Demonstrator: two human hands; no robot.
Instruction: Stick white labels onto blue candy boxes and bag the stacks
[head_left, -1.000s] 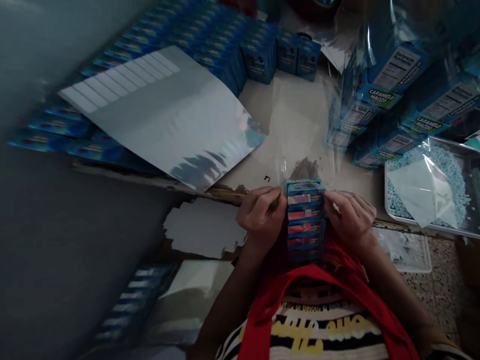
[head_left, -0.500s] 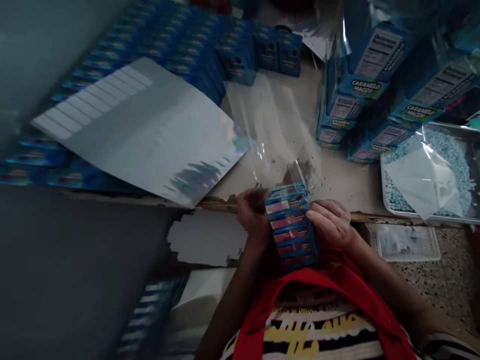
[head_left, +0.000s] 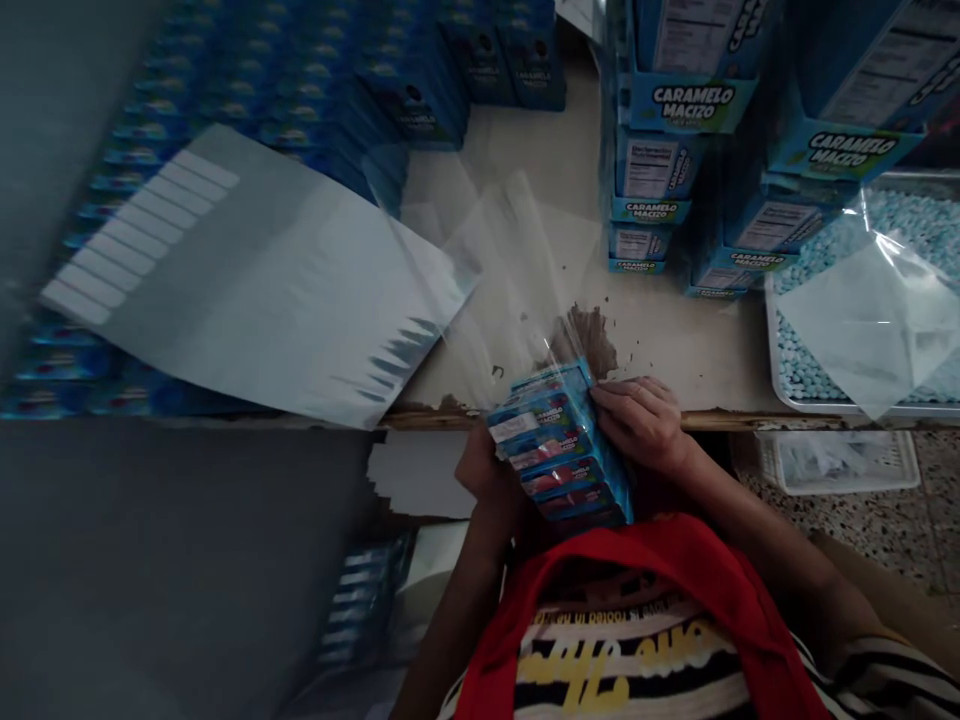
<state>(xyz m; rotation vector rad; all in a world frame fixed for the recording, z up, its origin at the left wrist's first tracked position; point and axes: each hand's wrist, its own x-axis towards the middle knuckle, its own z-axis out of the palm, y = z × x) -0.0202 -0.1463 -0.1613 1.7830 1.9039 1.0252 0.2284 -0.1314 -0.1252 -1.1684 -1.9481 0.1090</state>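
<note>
I've got the curled left hand [head_left: 489, 466] and pinching right hand [head_left: 643, 422] gripping stacked blue rectangular cardboard boxes [head_left: 561, 462] between them, apparently for steadiness.

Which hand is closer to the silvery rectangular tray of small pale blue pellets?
Right. The right hand is left of the tray, at the right side of the blue cardboard box stack; the left hand is farther left, at the stack's left side.

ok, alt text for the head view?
Left hand and right hand hold a stack of blue boxes, clear film spreading beyond it over a worktop. To the left, a silvery sheet lies across packed blue boxes; to the right, Caramelo Macizo stacks and a tray of pale-blue pellets.
</note>
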